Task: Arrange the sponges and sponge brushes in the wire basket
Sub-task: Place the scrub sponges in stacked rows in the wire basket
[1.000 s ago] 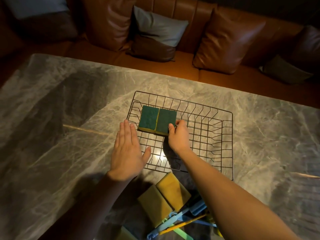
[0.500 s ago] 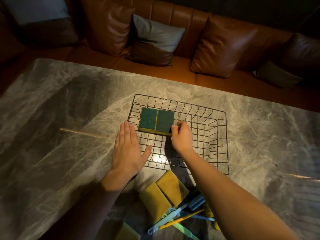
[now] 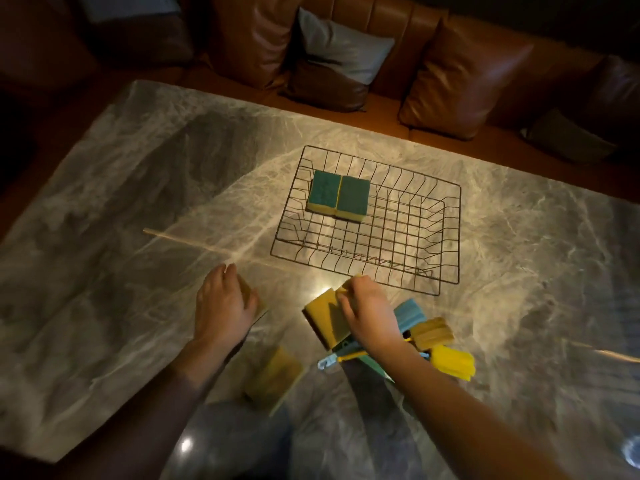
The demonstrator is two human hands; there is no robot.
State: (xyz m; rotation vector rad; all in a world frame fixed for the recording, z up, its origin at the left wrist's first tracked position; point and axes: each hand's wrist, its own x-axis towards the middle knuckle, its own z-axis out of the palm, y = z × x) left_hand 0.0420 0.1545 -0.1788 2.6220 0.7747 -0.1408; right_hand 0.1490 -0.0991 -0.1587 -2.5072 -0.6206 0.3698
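Marble, grey with pale veins, makes the table [image 3: 121, 202] that carries everything, and a brown leather sofa [image 3: 467, 74] with cushions stands beyond its far edge.

Ahead of both hands, just past the fingertips of the right one, lies the wire basket [image 3: 450, 237]. Its long axis runs across the view from left to right. In its far left corner two green-topped sponges [image 3: 337, 195] sit side by side and touch each other; the rest of the basket floor is bare wire.

Under the right hand [image 3: 369, 308] lies the pile of things not yet put away. This hand grasps a yellow sponge [image 3: 325, 318], fingers over its far edge; the sponge is tilted and seems partly raised from the table. Just to the right of this hand are the sponge brushes [image 3: 436, 341], with blue, tan and yellow heads, their handles going under the wrist.

The left hand [image 3: 221, 306] is curled over something yellowish at its right side. Whether it really grips this I cannot tell, because the picture is blurred there. Another yellow sponge [image 3: 272, 374] lies between the two forearms, nearer to the person.

The right hand is nearer to the basket, so I judge the held sponge must go forward and a little left, beside the green pair.
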